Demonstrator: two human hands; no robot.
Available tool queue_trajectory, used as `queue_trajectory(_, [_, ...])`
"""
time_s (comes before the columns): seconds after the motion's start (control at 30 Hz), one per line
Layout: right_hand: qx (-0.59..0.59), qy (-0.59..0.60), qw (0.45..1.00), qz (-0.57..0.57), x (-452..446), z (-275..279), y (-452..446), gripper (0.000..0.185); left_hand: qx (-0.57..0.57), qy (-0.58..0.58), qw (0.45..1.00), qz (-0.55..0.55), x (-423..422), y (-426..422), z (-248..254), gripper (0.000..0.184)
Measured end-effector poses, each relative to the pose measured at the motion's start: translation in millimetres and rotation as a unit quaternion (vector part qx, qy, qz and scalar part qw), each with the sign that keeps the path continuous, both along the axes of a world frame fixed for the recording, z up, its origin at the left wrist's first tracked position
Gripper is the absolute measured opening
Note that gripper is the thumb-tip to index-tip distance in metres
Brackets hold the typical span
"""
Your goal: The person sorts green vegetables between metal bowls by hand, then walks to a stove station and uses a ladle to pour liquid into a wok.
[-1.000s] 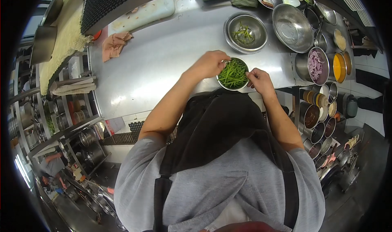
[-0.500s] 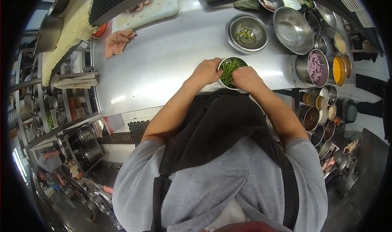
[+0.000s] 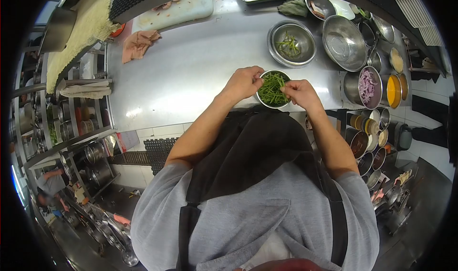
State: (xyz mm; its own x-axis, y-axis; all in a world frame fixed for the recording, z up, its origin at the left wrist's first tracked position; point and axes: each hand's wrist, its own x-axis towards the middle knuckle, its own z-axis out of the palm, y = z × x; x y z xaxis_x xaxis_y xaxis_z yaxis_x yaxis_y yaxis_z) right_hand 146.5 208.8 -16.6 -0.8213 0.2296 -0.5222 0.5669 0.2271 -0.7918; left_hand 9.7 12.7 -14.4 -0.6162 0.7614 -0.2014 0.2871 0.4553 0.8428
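Note:
A round metal bowl (image 3: 260, 99) full of cut green stalks (image 3: 273, 87) stands at the near edge of the steel counter, just in front of my apron. My left hand (image 3: 244, 84) grips its left rim, thumb over the edge. At the right side of the bowl, my right hand (image 3: 302, 94) has its thumb and fingertips pinched together on some of the stalks. Just beyond sits a wider metal bowl (image 3: 305, 51), nested in another, with a few green pieces (image 3: 289, 45) at its bottom.
A large metal bowl (image 3: 344, 44) stands at the back right, near a container of sliced purple onion (image 3: 367, 85) and one of orange liquid (image 3: 394, 91). Toward the back left lie a pink cloth (image 3: 139, 45) and a white cutting board (image 3: 191, 12). Another person (image 3: 51, 181) is at the far left.
My right hand has drawn back from inside the bowl to its right rim, so more of the stalks show. My left hand keeps its hold on the rim.

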Motion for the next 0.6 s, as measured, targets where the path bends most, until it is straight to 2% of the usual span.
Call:
queue_trajectory(0.03, [-0.076,-0.008,0.996,-0.034,2.3,-2.0,-0.8,0.027,0.003,-0.019,1.0,0.003,1.0,1.4,3.3,0.03])
queue_trajectory(0.13, [-0.129,0.009,0.989,-0.072,7.1,0.0,-11.1,0.026,0.008,-0.026,0.999,-0.025,1.9,4.6,-0.5,0.027])
queue_trajectory(0.27, [-0.156,0.009,0.986,-0.062,11.4,-4.4,-15.7,0.022,0.015,-0.111,0.992,-0.049,5.9,9.9,-3.4,0.024])
queue_trajectory(0.33, [-0.157,0.015,0.987,-0.044,12.1,-4.6,-16.9,0.024,0.01,-0.233,0.972,-0.045,8.3,15.0,0.6,0.022])
queue_trajectory(0.47, [-0.163,0.031,0.985,-0.047,12.2,3.6,-19.3,0.026,0.031,-0.279,0.959,-0.032,13.5,22.8,-1.0,0.022])
queue_trajectory(0.6, [-0.223,0.044,0.97,-0.09,15.1,9.9,-20.9,0.021,0.053,-0.313,0.948,0.002,14.1,24.2,6.2,0.018])
